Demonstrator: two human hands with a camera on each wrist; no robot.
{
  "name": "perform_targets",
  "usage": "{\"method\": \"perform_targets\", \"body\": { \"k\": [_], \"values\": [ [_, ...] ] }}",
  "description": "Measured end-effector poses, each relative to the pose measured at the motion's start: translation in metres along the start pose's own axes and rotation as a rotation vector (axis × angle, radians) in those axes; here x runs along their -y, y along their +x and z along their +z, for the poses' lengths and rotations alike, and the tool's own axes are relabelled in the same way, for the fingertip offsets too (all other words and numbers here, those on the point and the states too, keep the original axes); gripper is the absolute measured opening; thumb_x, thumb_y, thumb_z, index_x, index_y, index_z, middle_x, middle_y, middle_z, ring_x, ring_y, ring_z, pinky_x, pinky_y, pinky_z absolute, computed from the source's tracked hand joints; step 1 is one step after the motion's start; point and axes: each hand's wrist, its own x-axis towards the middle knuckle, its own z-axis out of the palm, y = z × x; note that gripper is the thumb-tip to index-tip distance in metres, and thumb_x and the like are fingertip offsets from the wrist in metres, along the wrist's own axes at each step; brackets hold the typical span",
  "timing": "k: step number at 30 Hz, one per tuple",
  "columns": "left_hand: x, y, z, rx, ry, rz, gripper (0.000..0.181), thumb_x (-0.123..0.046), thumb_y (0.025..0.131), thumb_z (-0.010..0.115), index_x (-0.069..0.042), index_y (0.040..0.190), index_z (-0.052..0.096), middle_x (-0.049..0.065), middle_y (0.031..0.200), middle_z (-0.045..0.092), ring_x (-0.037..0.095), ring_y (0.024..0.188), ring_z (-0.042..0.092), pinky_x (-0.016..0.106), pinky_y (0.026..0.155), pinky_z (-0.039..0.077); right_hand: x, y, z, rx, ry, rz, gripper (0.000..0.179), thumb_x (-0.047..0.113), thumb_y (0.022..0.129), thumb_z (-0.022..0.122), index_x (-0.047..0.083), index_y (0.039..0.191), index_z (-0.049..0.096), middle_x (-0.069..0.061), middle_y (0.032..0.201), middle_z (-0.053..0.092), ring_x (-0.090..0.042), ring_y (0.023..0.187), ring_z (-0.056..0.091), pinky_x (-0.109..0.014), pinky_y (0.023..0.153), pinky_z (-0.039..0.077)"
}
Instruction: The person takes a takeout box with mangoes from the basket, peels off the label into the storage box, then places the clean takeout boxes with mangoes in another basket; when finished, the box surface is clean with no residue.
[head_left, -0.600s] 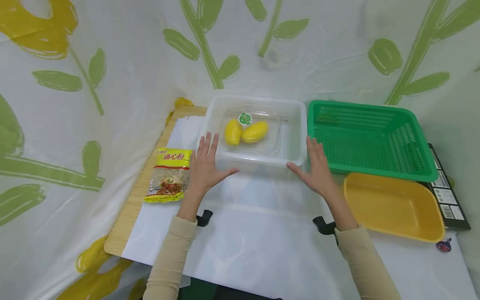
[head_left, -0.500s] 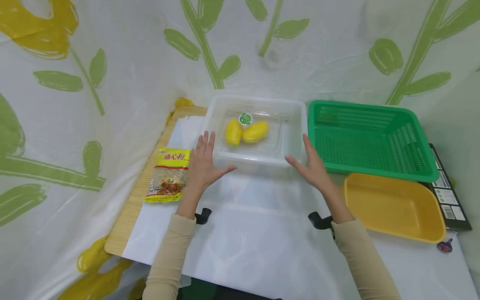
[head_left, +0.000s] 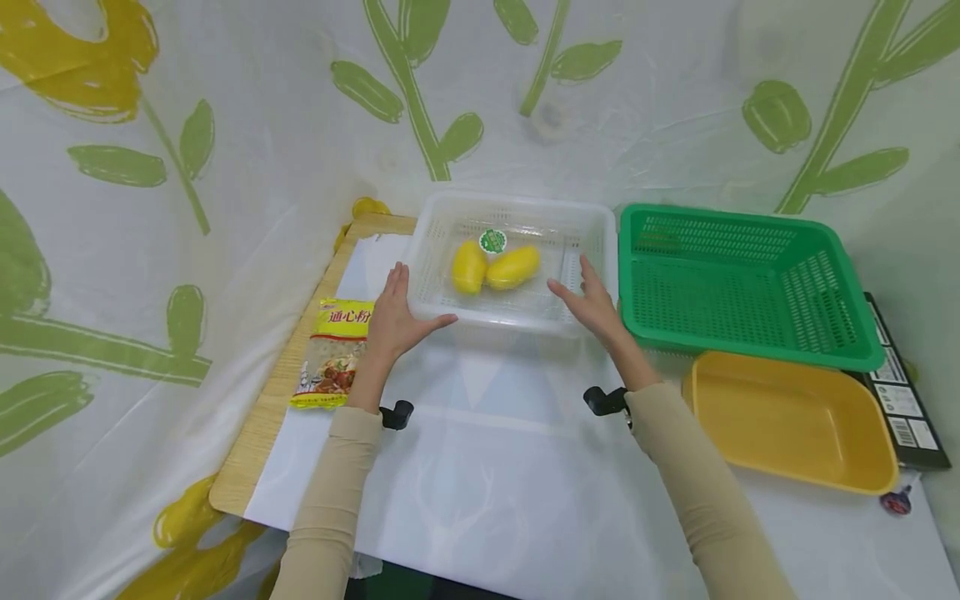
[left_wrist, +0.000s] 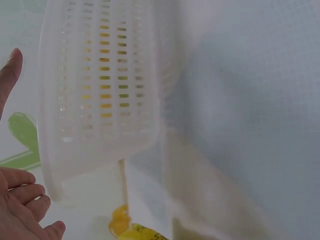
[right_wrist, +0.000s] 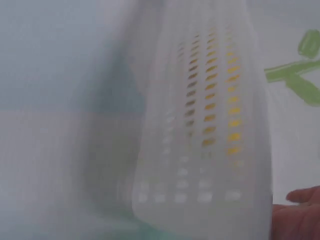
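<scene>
A pale tablecloth (head_left: 480,492) stretches from its near edge to a white perforated basket (head_left: 517,320). The left hand (head_left: 392,323) and right hand (head_left: 595,307), thumbs spread wide, are at its near corners, contact unclear. Inside lie two yellow mangoes (head_left: 513,267); a green basket (head_left: 720,304) borders it rightward; floral sheeting (head_left: 645,158) rises behind.

Two hands (head_left: 396,321), two yellow fruits (head_left: 513,267), two baskets (head_left: 510,320), one clear pack (head_left: 551,271), one tub (head_left: 787,417), one food packet (head_left: 332,354) and one black box (head_left: 903,396) appear at one table (head_left: 480,475).
</scene>
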Motion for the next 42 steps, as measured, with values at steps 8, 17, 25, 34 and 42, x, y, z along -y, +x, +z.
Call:
{"method": "perform_targets", "body": {
  "k": [8, 17, 25, 34, 42],
  "values": [
    [0.008, 0.005, 0.002, 0.073, -0.053, -0.058, 0.12, -0.061, 0.07, 0.076, -0.004, 0.154, 0.013, 0.014, 0.162, 0.01, 0.033, 0.149, 0.015, 0.051, 0.118, 0.023, 0.001, 0.022, 0.011, 0.022, 0.167, 0.145, 0.086, 0.039, 0.097, 0.052, 0.013, 0.155, -0.007, -0.009, 0.163, -0.006, -0.03, 0.151, -0.001, -0.048, 0.122, 0.005],
    [0.006, 0.005, 0.001, 0.098, -0.114, -0.099, 0.12, -0.057, 0.072, 0.077, -0.004, 0.154, 0.009, 0.014, 0.163, 0.005, 0.032, 0.15, 0.01, 0.049, 0.12, 0.02, -0.001, 0.029, 0.015, 0.103, 0.151, 0.166, 0.084, 0.033, 0.099, 0.049, 0.012, 0.154, -0.01, -0.016, 0.162, -0.003, -0.036, 0.148, 0.014, -0.052, 0.116, 0.028],
    [0.003, 0.006, -0.001, 0.122, -0.115, -0.121, 0.121, -0.055, 0.072, 0.078, -0.003, 0.154, 0.006, 0.015, 0.163, 0.002, 0.033, 0.15, 0.009, 0.05, 0.12, 0.019, -0.001, 0.031, 0.016, 0.118, 0.163, 0.226, 0.079, 0.034, 0.101, 0.046, 0.008, 0.155, -0.007, -0.015, 0.162, -0.004, -0.034, 0.148, 0.017, -0.047, 0.117, 0.028],
    [0.003, 0.008, -0.001, 0.136, -0.117, -0.128, 0.122, -0.056, 0.072, 0.078, -0.004, 0.154, 0.005, 0.015, 0.163, 0.001, 0.033, 0.15, 0.009, 0.049, 0.12, 0.019, -0.001, 0.035, 0.017, 0.055, 0.235, 0.279, 0.074, 0.029, 0.099, 0.05, -0.001, 0.153, 0.009, -0.021, 0.158, 0.02, -0.034, 0.14, 0.036, -0.041, 0.114, 0.036],
    [0.004, 0.009, 0.0, 0.123, -0.126, -0.124, 0.12, -0.054, 0.072, 0.079, -0.004, 0.155, 0.007, 0.015, 0.163, 0.002, 0.033, 0.15, 0.009, 0.05, 0.119, 0.019, 0.001, 0.034, 0.014, 0.009, 0.312, 0.267, 0.071, 0.027, 0.099, 0.052, -0.004, 0.151, 0.016, -0.021, 0.156, 0.026, -0.028, 0.124, 0.049, -0.037, 0.109, 0.043]
  ]
}}
